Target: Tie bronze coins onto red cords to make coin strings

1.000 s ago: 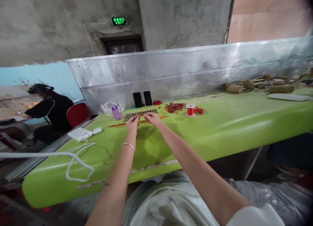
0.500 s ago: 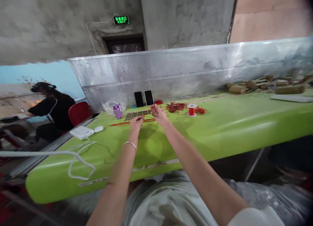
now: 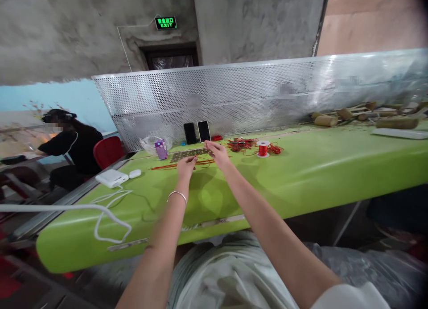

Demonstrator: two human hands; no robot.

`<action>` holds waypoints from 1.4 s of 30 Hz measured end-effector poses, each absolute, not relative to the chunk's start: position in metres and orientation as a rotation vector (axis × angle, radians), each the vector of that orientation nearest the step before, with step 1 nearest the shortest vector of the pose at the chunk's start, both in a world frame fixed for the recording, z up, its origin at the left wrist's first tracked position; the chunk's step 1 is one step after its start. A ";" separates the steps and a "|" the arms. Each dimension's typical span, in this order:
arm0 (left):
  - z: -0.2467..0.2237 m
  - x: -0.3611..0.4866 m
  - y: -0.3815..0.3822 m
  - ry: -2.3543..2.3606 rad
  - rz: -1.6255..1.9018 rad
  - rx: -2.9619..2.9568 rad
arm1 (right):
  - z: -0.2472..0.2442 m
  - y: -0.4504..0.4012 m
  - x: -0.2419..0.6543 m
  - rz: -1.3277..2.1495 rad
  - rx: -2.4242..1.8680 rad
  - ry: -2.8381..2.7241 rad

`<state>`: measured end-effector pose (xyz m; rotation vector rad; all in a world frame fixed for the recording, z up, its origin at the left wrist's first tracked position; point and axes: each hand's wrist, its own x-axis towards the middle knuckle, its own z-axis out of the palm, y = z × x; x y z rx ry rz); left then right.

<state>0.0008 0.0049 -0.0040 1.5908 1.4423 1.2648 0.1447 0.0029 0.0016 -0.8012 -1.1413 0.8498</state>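
Left hand (image 3: pixel 186 165) pinching red cords (image 3: pixel 167 166), right hand (image 3: pixel 216 151) (grip unclear) at patterned strip (image 3: pixel 187 155), green table (image 3: pixel 301 166)

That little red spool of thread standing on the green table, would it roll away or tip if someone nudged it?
The red spool stands upright on its flat white flange, so a light nudge would probably slide it rather than roll it. It looks small, likely light, and might tip; on its side it could roll. Loose red thread trailing beside it looks floppy and may drag along.
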 end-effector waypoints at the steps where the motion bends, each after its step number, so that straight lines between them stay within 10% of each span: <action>1: -0.003 0.001 0.005 1.450 1.268 1.597 | 0.000 0.003 0.142 0.845 -0.819 -1.197; 42: -0.005 0.006 -0.003 1.450 1.319 2.145 | -0.020 0.016 0.141 0.921 -1.187 -1.424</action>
